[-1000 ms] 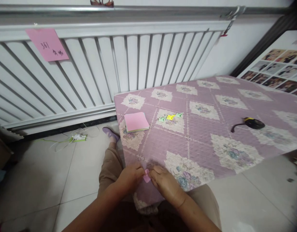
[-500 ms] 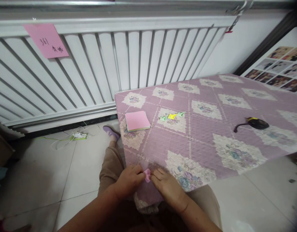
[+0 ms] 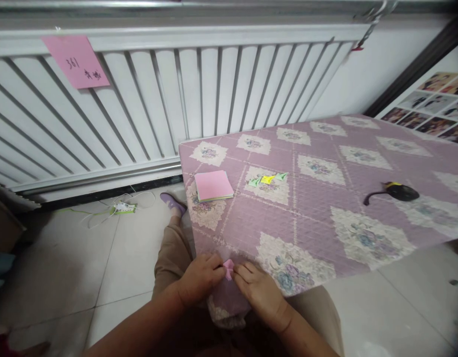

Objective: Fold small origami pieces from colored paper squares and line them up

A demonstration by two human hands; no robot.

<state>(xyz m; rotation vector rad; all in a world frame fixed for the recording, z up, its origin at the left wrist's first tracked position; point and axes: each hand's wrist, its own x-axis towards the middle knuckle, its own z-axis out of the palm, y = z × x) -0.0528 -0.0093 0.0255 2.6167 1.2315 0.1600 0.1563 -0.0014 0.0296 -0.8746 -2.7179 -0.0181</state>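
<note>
Between my two hands, close to the table's near edge, is a small piece of folded pink paper (image 3: 229, 268). My left hand (image 3: 202, 276) pinches its left side, thumb and fingers pressed together. On the right side, my right hand (image 3: 255, 286) grips it with curled fingers. Parts of the paper are hidden under the fingertips. Farther back lies a stack of square paper (image 3: 214, 185) with a pink sheet on top. To the right of the stack sits a short row of folded paper pieces, a yellow one (image 3: 267, 179) between green ones (image 3: 281, 176).
A purple floral cloth covers the table (image 3: 318, 198). On its right side lies a black object with a thin curved arm (image 3: 400, 191). Behind stands a white radiator (image 3: 208, 94) with a pink note (image 3: 78, 62). A power strip (image 3: 123, 208) with cables is on the floor.
The view has shifted very slightly, so the surroundings sit a little farther right. Both hands still hold the pink paper in nearly the same place.
</note>
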